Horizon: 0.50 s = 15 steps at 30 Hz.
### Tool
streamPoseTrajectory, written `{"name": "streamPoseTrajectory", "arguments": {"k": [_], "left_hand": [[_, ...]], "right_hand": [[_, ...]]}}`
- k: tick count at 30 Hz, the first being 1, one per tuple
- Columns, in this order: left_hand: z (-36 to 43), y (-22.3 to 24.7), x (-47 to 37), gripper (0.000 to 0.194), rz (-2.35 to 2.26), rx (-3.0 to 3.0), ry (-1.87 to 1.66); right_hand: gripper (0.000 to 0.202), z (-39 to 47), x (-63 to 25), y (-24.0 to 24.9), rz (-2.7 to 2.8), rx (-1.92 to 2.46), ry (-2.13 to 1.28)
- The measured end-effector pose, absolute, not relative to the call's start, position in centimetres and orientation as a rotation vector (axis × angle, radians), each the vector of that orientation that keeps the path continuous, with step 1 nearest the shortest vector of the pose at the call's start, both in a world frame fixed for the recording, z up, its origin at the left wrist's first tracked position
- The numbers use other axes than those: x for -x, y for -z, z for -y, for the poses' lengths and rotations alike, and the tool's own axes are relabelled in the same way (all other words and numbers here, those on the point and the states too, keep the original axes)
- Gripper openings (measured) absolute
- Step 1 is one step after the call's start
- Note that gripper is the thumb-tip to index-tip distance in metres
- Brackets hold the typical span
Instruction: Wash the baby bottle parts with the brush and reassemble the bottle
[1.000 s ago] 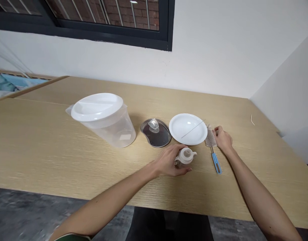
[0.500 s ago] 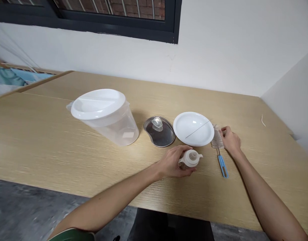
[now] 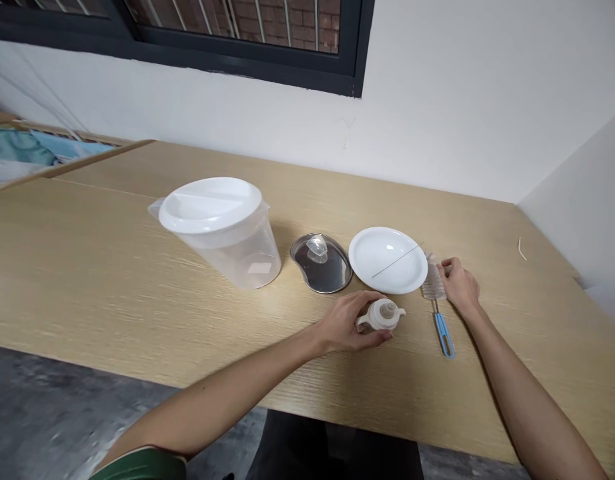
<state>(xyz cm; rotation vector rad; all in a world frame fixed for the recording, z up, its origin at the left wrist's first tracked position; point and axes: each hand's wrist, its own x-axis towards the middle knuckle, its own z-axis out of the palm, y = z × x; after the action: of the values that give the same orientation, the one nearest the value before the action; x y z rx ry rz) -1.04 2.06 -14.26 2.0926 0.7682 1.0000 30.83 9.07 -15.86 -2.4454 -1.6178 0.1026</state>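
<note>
My left hand [image 3: 352, 323] is wrapped round the side of a small white bottle [image 3: 382, 315] with a spout and a greyish tip, near the middle of the table. My right hand [image 3: 460, 285] rests beside the bristles of a brush [image 3: 433, 283] with a blue handle; its fingers are bent together at the bristle edge, and what they pinch is too small to make out. Behind the bottle stands a white oval bowl [image 3: 395, 277] with a thin wire [image 3: 398, 259] lying across it. Left of the bowl, a kidney-shaped metal tray [image 3: 327, 275] holds a clear plastic piece [image 3: 317, 247].
A large translucent pitcher [image 3: 227, 247] with a white lid stands on the wooden table [image 3: 137, 287] at the left. A short white strip [image 3: 522, 249] lies at the far right. The wall and a dark window frame [image 3: 287, 63] are behind.
The view has shifted slightly. Both hands keep nearly the same places beside the bottle and the brush, with no clear change in hold.
</note>
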Motion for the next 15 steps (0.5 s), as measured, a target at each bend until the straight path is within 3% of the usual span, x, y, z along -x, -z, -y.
{"name": "streamPoseTrajectory", "arguments": {"k": [15], "left_hand": [[-2.2, 14.1, 0.7, 0.044, -0.719, -2.101, -1.033]], "right_hand": [[0.042, -9.5, -32.0, 16.3, 1.334, 2.133, -0.057]]}}
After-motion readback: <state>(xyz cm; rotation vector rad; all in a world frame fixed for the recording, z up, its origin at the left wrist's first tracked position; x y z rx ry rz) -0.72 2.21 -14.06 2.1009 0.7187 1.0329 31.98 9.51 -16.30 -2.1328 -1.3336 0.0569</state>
